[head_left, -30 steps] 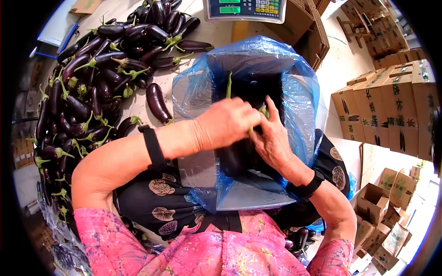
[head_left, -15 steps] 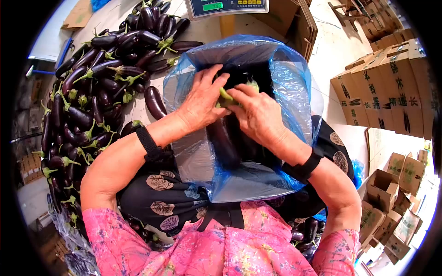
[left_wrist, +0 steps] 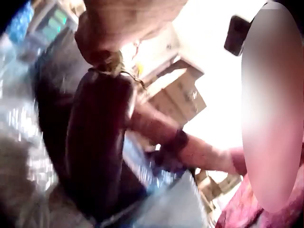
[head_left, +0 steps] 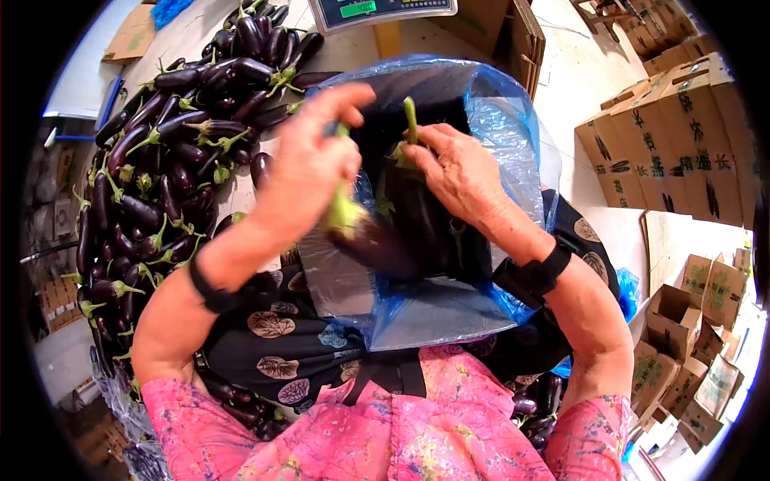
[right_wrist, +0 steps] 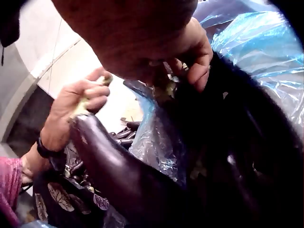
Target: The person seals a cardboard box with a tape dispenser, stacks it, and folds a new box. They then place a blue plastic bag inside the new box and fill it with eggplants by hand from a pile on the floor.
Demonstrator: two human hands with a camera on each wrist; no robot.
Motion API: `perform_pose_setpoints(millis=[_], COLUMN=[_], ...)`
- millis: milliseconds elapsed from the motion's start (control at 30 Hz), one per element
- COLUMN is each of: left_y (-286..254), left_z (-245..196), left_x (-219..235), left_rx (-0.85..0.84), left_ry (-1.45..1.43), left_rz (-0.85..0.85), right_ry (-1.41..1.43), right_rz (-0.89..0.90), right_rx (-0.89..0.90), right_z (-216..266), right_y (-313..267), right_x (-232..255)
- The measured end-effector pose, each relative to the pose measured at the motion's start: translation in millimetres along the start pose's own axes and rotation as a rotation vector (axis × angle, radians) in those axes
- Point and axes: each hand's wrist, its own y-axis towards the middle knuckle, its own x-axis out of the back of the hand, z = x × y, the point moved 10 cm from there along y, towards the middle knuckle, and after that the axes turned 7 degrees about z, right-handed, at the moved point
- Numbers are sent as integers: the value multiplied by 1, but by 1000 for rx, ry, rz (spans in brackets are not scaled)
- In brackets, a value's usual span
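Observation:
My left hand [head_left: 309, 164] grips a dark purple eggplant [head_left: 373, 244] by its green stem, over the left side of a box lined with blue plastic [head_left: 509, 160]. This eggplant tilts, its lower end reaching into the box; the hand is blurred. In the right wrist view, the left fingers [right_wrist: 95, 90] are curled round the stem of the glossy eggplant [right_wrist: 118, 161]. Inside the box, my right hand [head_left: 465, 176] pinches a second eggplant [head_left: 421, 204] near its cap, the stem standing up beside the thumb. The box's dark inside hides its other contents.
A large heap of eggplants [head_left: 144, 208] covers the floor at left, one loose eggplant [head_left: 261, 168] at its edge. A scale [head_left: 381, 10] stands beyond the box. Printed cartons [head_left: 666, 144] are stacked at right, smaller open boxes [head_left: 672, 321] below them.
Both hands were together at the stems in the box. The left hand has moved left and up, drawing an eggplant with it; the right hand stays at another stem in the box.

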Motion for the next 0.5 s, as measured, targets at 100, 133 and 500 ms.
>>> perform_pose_setpoints(millis=[100, 133, 500], left_y=[-22, -33, -90], left_z=[-84, -106, 30], left_x=[68, 94, 213], left_rx=[-197, -237, -257], left_ry=[14, 90, 847], left_rz=[-120, -188, -354], right_ry=[90, 76, -164], right_rz=[30, 20, 80], right_rx=[-36, -13, 98], right_z=[-14, -13, -4], right_y=[7, 7, -11], right_x=[0, 0, -24])
